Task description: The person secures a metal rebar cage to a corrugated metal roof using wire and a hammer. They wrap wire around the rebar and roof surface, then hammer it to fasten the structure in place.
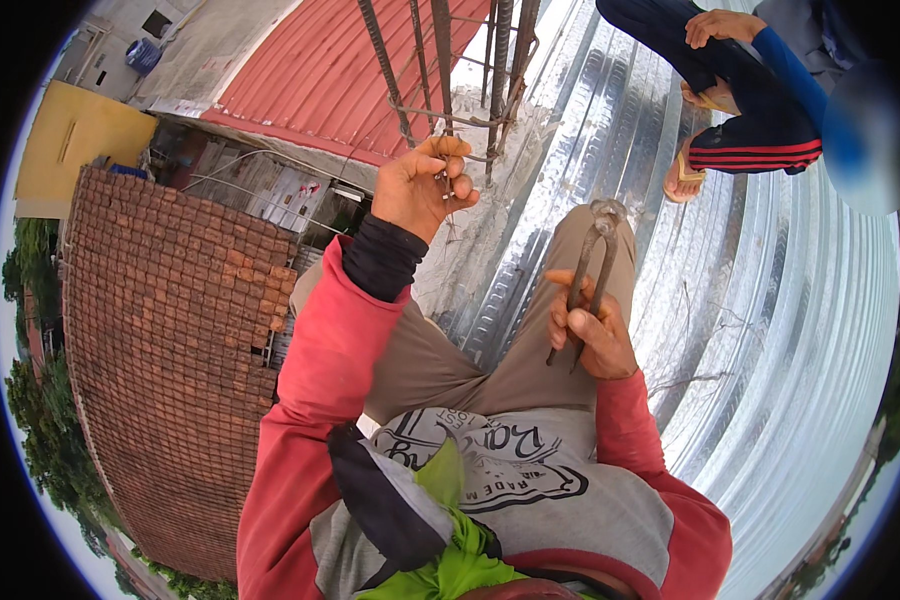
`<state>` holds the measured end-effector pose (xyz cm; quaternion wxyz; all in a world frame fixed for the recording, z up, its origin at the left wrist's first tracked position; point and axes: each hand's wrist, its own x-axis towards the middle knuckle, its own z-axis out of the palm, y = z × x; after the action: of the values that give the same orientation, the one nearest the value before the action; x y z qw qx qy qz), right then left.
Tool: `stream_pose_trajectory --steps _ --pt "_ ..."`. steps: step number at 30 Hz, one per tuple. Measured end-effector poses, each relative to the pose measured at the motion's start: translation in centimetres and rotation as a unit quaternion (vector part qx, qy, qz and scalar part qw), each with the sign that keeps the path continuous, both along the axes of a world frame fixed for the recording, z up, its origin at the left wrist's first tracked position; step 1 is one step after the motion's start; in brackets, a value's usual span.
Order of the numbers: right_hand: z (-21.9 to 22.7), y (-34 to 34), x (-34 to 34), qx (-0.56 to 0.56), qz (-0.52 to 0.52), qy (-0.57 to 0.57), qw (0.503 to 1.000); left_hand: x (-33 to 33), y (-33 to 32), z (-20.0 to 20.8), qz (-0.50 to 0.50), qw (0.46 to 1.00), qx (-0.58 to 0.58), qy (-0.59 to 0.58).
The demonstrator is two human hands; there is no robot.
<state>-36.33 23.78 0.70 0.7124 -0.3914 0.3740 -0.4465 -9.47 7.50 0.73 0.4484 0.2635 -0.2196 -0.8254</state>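
Observation:
In my right hand (597,335) is a pair of worn steel pincers (605,222). Its jaws point away from me above my right knee, and my fingers wrap round the handles. My left hand (418,190) is raised beside the foot of a cluster of upright rebar (443,60). Its fingers are curled in a pinch, and short thin metal pieces that look like tie wire (445,186) show between the fingertips. Thin stirrups (460,121) ring the bars just beyond this hand.
Corrugated metal decking (730,300) spreads to the right. A co-worker's sandalled foot (684,175) and bent leg (755,145) are at the far right. On the left, beyond the edge, lie a brown tiled roof (170,370) and a red metal roof (340,85). Loose wire (692,380) lies on the decking.

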Motion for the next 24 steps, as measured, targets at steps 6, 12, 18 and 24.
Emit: stream_pose_trajectory --steps 6,12,18,24 --pt "-1.4 -2.1 -0.1 0.126 -0.163 -0.122 0.971 0.7 -1.7 -6.0 -0.019 0.983 0.017 -0.184" --pt "-4.5 -3.1 -2.4 0.062 -0.258 -0.174 0.948 -5.1 -1.9 -16.0 -0.040 0.517 -0.235 -0.822" --pt "-4.6 -1.7 -4.4 0.082 -0.231 -0.232 0.941 -3.2 1.9 -29.9 -0.100 0.488 -0.145 -0.855" --pt "-4.8 -0.6 -6.4 0.074 -0.244 -0.283 0.925 -3.8 2.9 -31.5 -0.119 0.420 -0.172 -0.883"
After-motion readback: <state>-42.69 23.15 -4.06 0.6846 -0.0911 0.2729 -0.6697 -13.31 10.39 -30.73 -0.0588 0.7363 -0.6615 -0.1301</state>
